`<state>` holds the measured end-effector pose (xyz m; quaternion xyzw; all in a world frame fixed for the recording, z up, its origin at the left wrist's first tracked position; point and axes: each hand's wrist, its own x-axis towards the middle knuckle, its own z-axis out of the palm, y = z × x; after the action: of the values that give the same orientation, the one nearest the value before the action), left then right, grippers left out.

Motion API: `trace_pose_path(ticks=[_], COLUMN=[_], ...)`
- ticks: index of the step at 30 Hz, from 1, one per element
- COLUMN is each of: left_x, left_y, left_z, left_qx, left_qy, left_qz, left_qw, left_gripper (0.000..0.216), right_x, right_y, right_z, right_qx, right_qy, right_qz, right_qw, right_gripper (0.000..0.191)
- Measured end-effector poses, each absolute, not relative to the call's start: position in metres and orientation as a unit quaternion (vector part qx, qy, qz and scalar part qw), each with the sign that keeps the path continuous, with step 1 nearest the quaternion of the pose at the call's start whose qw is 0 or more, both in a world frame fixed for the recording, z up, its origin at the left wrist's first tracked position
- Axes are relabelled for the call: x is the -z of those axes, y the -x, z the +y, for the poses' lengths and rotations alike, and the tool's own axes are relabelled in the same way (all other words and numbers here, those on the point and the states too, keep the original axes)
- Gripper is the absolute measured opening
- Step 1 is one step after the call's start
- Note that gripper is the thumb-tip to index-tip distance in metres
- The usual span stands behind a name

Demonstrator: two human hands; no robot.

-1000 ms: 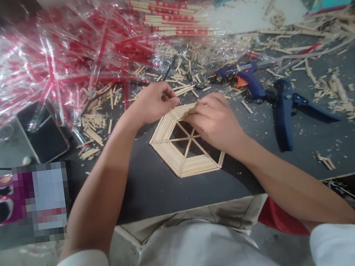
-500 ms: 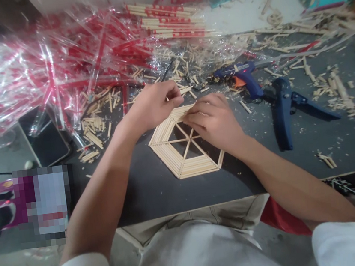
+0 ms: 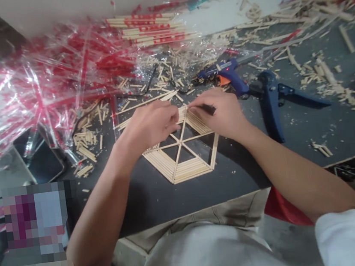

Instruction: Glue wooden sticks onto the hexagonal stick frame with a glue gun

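Note:
A flat hexagonal frame of thin wooden sticks (image 3: 191, 168) lies on the dark table, with spokes meeting in its middle and rows of sticks filling several of its sections. My left hand (image 3: 153, 121) is over its far left side, fingers curled together; whatever they hold is hidden. At the far corner, my right hand (image 3: 221, 107) has thumb and forefinger pinched on the frame. Beyond my left hand lie a few loose long sticks (image 3: 143, 103).
A blue glue gun (image 3: 233, 76) and a blue-handled hand tool (image 3: 272, 110) lie to the right. Red and clear wrappers (image 3: 61, 78) heap at the left, near wrapped chopsticks (image 3: 155, 28) and a phone (image 3: 39, 156). Cut stick pieces (image 3: 86, 144) are scattered about.
My right hand has shifted to the frame's far corner, uncovering the filled right section. My left hand has come down nearer, over the left side. The whole view has shifted slightly.

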<state>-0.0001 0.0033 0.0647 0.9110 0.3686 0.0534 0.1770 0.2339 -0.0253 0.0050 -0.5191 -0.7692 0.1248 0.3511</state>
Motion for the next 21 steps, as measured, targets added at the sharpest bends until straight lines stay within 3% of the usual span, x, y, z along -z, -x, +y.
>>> trace_pose_path(ticks=[8,21], left_x=[-0.0693,-0.0675], left_y=[-0.0069,-0.0047], left_z=[-0.0038,-0.0010], left_qx=[-0.012,-0.021], left_qy=[-0.916,-0.923], left_qz=[0.381,0.364], left_qw=[0.121,0.121], left_gripper=[0.005,0.011], right_x=[-0.0033,-0.0051], right_y=[-0.2320,-0.2301], right_z=[-0.0251,-0.0267], right_qx=[-0.128,-0.138], right_qy=[0.498,0.498], right_qz=[-0.777,-0.777], right_qw=[0.362,0.359], right_gripper=[0.020,0.017])
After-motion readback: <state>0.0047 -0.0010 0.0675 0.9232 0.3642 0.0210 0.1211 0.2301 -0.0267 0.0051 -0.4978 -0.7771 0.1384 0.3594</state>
